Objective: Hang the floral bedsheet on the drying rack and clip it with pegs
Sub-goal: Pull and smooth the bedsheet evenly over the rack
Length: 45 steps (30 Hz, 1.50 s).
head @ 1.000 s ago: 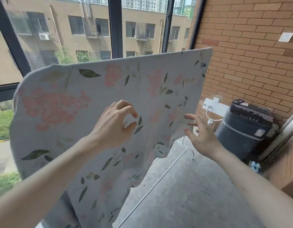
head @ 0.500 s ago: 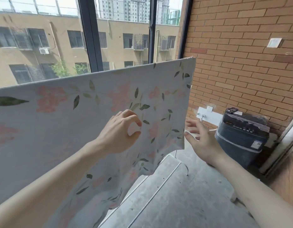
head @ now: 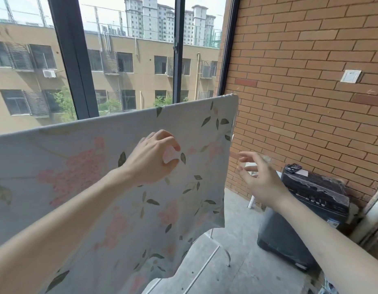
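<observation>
The floral bedsheet (head: 111, 187) is already draped over the top bar of the drying rack (head: 213, 251), its right edge hanging free just short of the brick wall (head: 300, 92); the hanging step is judged done, and no pegs are seen, so clipping is judged to call for fetching them first. Open room is left between sheet edge and washing machine (head: 311, 209). The left hand (head: 152, 160) is held loosely curled before the cloth, gripping nothing; the right hand (head: 260, 177) is spread open beside the edge.
</observation>
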Tool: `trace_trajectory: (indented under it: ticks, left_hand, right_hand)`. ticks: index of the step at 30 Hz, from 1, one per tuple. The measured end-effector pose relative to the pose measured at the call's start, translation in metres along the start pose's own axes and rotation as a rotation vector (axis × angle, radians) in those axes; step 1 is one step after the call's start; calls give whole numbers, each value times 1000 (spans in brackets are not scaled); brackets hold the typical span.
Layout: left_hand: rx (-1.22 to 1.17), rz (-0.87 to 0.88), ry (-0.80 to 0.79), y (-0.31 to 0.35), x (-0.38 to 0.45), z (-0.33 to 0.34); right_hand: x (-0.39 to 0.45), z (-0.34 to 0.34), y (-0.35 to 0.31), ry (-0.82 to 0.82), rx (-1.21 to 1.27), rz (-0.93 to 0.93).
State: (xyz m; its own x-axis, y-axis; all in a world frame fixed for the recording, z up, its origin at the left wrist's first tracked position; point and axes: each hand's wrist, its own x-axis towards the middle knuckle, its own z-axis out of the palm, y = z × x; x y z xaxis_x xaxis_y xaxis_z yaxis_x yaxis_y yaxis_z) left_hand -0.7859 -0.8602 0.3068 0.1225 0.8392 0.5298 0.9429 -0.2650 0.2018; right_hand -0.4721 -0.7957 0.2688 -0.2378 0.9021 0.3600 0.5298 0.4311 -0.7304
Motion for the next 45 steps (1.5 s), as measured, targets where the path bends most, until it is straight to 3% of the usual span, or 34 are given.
trace_trajectory:
  ticks: [7, 13, 19, 25, 29, 39, 45]
  left_hand:
    - [135, 0, 55, 15, 147, 14]
    - [285, -206, -25, 28, 245, 66]
    - [386, -394, -38, 49, 308, 124]
    - [522, -529, -8, 47, 341, 160]
    - [645, -581, 129, 40, 349, 183]
    - [666, -671, 469, 25, 362, 210]
    - [667, -682, 499, 25, 371, 218]
  right_hand:
    - [103, -58, 57, 45, 0, 39]
    - [219, -99, 113, 20, 13, -23]
    - [326, -129, 175, -109, 37, -75]
    - [422, -125, 204, -196, 90, -85]
    - [469, -105, 214, -259, 142, -123]
    - [539, -76, 222, -139, 281, -188]
    - [567, -76, 227, -117, 309, -229]
